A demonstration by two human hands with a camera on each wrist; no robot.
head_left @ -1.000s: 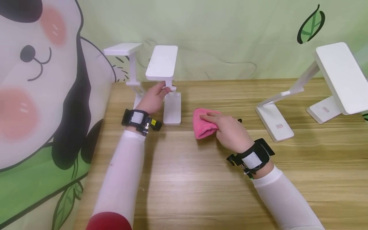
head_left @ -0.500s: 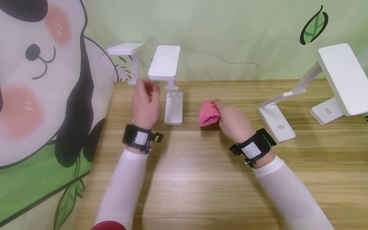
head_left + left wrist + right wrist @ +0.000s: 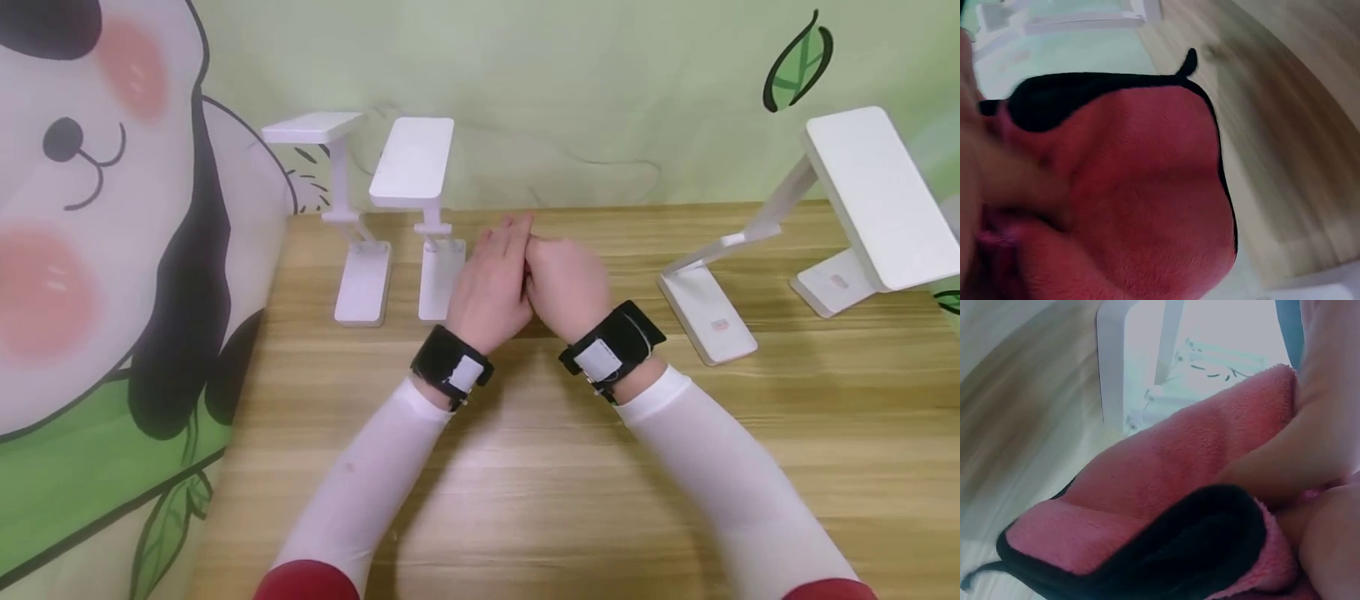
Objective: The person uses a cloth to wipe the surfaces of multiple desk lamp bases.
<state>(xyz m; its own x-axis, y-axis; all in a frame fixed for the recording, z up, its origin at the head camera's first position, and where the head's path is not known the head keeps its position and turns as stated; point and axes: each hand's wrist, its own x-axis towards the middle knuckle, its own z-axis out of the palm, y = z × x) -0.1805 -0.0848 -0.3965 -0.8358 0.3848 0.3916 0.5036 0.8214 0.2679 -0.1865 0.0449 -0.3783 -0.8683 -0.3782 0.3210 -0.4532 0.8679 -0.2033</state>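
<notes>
Pink cloth (image 3: 1147, 181) sat above desk (image 3: 525, 500), between right hand (image 3: 567, 286), which gripped it with curled fingers, and left hand (image 3: 489, 292), fingers straight, seemingly touching it. Good handling likely needed firm right grip, clearance from nearby lamp base (image 3: 438, 285).

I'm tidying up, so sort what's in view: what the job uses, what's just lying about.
In use, it seems:
pink cloth
right hand, gripping it
left hand, touching it

Standing unheld, role unclear:
left pair of white lamps
right pair of white lamps
</notes>
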